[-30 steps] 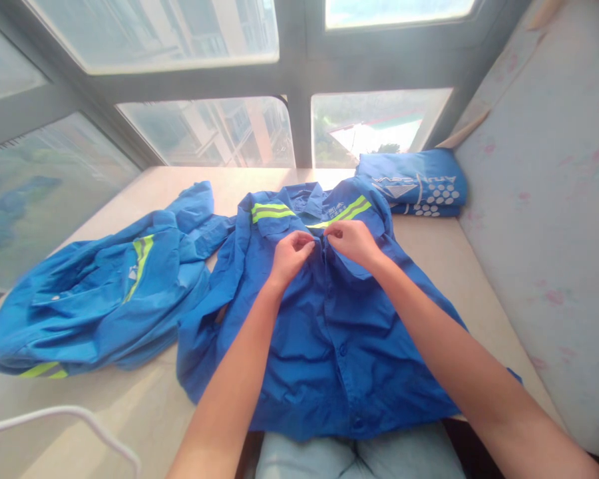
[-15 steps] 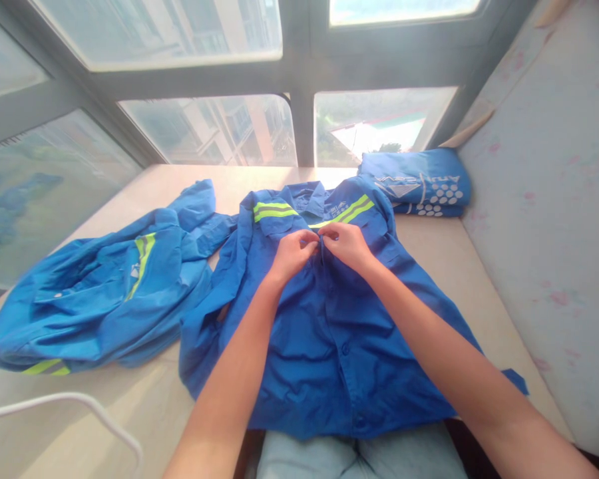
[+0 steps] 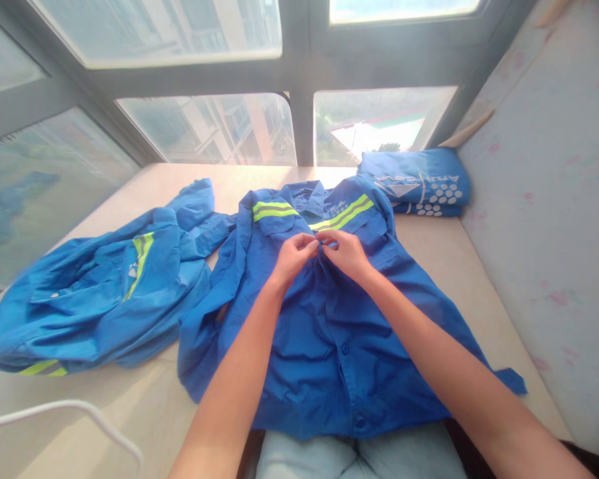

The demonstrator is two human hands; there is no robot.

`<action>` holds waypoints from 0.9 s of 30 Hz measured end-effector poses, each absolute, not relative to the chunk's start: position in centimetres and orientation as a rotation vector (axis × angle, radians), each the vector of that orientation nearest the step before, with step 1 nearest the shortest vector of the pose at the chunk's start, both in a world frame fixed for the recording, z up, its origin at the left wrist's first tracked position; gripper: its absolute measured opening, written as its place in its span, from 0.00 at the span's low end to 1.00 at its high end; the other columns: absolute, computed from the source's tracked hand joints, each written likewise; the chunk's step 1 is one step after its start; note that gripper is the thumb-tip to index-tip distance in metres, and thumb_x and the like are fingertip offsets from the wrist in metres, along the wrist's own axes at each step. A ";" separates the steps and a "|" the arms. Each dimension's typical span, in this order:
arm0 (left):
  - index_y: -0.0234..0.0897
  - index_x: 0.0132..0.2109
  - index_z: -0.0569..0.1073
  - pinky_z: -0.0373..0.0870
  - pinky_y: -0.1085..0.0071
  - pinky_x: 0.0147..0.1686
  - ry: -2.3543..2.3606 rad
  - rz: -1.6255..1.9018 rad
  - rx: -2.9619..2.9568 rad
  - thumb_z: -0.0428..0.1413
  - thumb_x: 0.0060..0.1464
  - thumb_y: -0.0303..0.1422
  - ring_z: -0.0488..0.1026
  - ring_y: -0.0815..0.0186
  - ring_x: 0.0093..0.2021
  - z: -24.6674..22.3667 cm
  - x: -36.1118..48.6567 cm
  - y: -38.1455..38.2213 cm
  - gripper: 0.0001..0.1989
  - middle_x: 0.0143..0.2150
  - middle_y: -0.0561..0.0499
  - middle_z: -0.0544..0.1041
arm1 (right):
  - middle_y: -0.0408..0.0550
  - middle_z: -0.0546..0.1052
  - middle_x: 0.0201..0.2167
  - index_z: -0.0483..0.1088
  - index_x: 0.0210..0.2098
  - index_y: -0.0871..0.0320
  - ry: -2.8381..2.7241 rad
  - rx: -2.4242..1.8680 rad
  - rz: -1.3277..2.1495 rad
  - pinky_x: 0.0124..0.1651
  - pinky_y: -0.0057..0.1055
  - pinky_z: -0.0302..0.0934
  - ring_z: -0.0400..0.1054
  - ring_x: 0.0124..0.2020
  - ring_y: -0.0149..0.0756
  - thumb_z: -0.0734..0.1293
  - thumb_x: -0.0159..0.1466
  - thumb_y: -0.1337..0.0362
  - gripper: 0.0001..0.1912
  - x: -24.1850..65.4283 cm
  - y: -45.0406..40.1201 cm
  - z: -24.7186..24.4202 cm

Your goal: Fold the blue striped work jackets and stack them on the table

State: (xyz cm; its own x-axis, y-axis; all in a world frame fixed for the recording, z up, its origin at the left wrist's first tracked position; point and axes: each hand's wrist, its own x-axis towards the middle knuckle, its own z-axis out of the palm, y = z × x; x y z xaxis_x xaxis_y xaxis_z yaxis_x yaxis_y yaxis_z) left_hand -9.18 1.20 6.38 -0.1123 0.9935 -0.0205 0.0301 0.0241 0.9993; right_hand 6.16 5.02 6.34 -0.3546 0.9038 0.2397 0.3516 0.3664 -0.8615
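Note:
A blue work jacket (image 3: pixel 299 359) with yellow-grey reflective stripes lies spread front side up before me, its collar toward the window. My left hand (image 3: pixel 295 255) pinches the jacket's front edge at chest height. Right beside it, fingertips nearly touching, my right hand (image 3: pixel 345 253) is closed on the other side of the same front placket. Whatever button or buttonhole lies between the fingertips is hidden. Lower on the placket, a button (image 3: pixel 345 348) shows near the middle and another (image 3: pixel 360 422) close to the hem.
A second blue jacket (image 3: pixel 104 293) lies crumpled on the left of the pale ledge (image 3: pixel 484 279). Folded blue clothing (image 3: pixel 419 181) with white print sits at the back right. A white cable (image 3: pixel 74 403) curves in at lower left. Windows stand behind, and a flowered wall (image 3: pixel 554 219) on the right.
Both hands stay at the same spot on the placket, with small finger shifts and a slight move toward me. The jackets lie almost as before.

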 end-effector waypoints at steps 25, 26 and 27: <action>0.34 0.38 0.78 0.71 0.69 0.41 1.260 1.370 0.898 0.71 0.38 0.35 0.75 0.66 0.36 5.1 -9.0 0.8 0.18 0.35 0.51 0.79 | 0.46 0.82 0.40 0.80 0.39 0.56 -2.021 -1.120 0.866 0.46 0.29 0.67 0.76 0.42 0.36 0.66 0.63 0.66 0.09 7.2 5.7 7.5; 0.34 0.38 0.78 0.71 0.69 0.41 1.254 1.369 0.874 0.71 0.38 0.35 0.75 0.66 0.35 5.1 -8.9 0.8 0.18 0.34 0.51 0.80 | 0.46 0.82 0.39 0.80 0.38 0.56 -2.029 -1.114 0.859 0.46 0.29 0.67 0.76 0.41 0.36 0.67 0.63 0.66 0.09 7.2 5.7 7.5; 0.34 0.38 0.79 0.71 0.69 0.41 1.251 1.368 0.855 0.72 0.37 0.35 0.76 0.66 0.35 5.1 -8.9 0.7 0.19 0.34 0.51 0.80 | 0.46 0.82 0.39 0.80 0.38 0.56 -2.037 -1.112 0.848 0.45 0.29 0.67 0.75 0.40 0.36 0.67 0.63 0.66 0.08 7.1 5.8 7.5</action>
State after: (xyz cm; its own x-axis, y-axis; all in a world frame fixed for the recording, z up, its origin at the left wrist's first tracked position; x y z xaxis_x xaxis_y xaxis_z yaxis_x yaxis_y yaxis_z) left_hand -8.87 0.71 5.15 -0.1986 0.9703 -0.1380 -0.2242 0.0921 0.9702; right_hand 7.14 5.80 7.46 -0.4221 0.8750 0.2370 0.4480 0.4286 -0.7846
